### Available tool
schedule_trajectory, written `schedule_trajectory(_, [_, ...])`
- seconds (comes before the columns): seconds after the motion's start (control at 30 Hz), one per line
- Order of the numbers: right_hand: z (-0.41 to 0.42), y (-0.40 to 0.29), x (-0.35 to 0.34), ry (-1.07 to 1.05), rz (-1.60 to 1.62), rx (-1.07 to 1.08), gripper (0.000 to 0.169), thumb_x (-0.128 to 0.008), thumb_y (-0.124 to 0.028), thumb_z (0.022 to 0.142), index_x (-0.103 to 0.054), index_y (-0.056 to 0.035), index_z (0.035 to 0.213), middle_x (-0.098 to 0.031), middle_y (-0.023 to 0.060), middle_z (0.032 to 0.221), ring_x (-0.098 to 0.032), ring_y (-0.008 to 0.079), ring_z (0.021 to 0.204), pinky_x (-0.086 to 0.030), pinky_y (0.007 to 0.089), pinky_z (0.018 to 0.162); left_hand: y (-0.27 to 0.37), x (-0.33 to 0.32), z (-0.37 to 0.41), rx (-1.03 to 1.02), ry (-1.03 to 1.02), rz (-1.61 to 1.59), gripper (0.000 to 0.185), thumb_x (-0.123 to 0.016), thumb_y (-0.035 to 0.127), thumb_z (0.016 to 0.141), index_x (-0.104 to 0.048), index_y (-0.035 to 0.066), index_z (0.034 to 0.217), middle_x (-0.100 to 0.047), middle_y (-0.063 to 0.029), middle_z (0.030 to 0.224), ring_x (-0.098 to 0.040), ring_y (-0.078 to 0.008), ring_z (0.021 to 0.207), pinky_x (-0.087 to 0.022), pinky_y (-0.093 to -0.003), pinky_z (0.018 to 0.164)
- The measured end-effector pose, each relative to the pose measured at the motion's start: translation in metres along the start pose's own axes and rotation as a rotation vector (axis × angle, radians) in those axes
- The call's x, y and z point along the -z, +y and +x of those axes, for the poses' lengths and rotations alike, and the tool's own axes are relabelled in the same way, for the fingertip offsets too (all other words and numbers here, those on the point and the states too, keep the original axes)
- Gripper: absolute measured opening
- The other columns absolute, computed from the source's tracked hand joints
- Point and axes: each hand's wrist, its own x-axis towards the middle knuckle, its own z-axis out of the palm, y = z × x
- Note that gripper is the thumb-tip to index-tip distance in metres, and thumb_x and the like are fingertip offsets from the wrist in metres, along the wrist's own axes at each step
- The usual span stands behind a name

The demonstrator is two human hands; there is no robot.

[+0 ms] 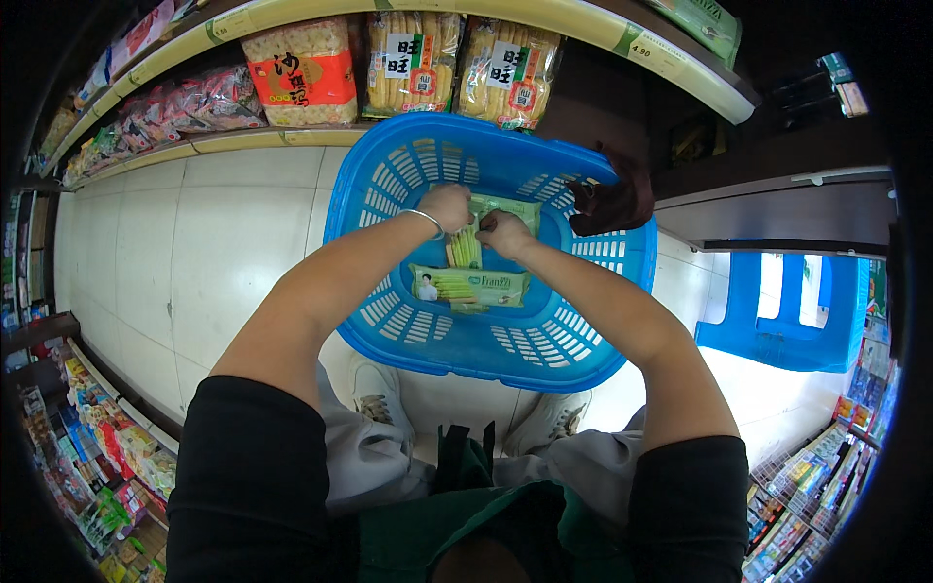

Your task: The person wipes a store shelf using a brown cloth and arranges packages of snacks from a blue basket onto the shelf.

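A blue plastic basket point(485, 376) with slotted walls stands on the floor before me, and both my hands reach into it. My left hand point(446, 208), a bangle at its wrist, is closed at the upper end of a green Franzzi snack packet point(464, 249). The thumb and fingers of my right hand point(504, 233) pinch the same packet's right side. Partly behind my hands lies another green packet point(514, 209). Nearest me on the basket floor is a green Franzzi packet point(470, 286), with the edge of something green showing beneath it.
A dark brown cloth point(616, 191) drapes over the basket's right rim. Behind the basket, a low shelf holds bagged rice crackers point(412, 65) and an orange-labelled snack bag point(300, 73). A blue plastic stool point(816, 313) is at right. My shoes point(375, 386) are close to the basket's near side.
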Motion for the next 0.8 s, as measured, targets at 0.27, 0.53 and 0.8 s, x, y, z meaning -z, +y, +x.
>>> schedule_trajectory(0.27, [-0.023, -0.023, 0.04, -0.162, 0.163, 0.0, 0.037, -0.076, -0.028, 0.078, -0.065, -0.0015, 0.101, -0.066, 0.0117, 0.097, -0.062, 0.0198, 0.086, -0.05, 0.0326, 0.071, 0.005, 0.037, -0.02, -0.181, -0.096, -0.26, 0.033, -0.072, 0.026, 0.083, -0.057, 0.003, 0.102, -0.064, -0.0127, 0.096, -0.06, -0.0239, 0.089, -0.047, -0.0368, 0.074])
schedule_trajectory(0.53, [-0.077, -0.047, 0.121, -0.219, 0.433, 0.217, 0.053, -0.075, -0.024, 0.08, -0.053, 0.0018, 0.122, -0.063, 0.0118, 0.111, -0.058, 0.0174, 0.101, -0.046, 0.0287, 0.086, 0.032, 0.115, -0.048, -0.317, -0.125, -0.904, 0.012, -0.064, 0.013, 0.091, -0.056, 0.006, 0.097, -0.065, -0.0035, 0.091, -0.059, -0.0097, 0.083, -0.047, -0.0247, 0.073])
schedule_trajectory(0.8, [-0.151, -0.105, 0.194, 0.305, -0.048, 0.434, 0.072, -0.08, -0.026, 0.072, -0.042, 0.0012, 0.126, -0.064, 0.0193, 0.103, -0.065, 0.0318, 0.092, -0.052, 0.0367, 0.079, 0.074, 0.166, -0.061, -0.486, 0.086, -1.291, 0.006, -0.059, 0.014, 0.094, -0.056, 0.008, 0.095, -0.061, 0.0006, 0.09, -0.059, -0.0074, 0.085, -0.047, -0.0227, 0.076])
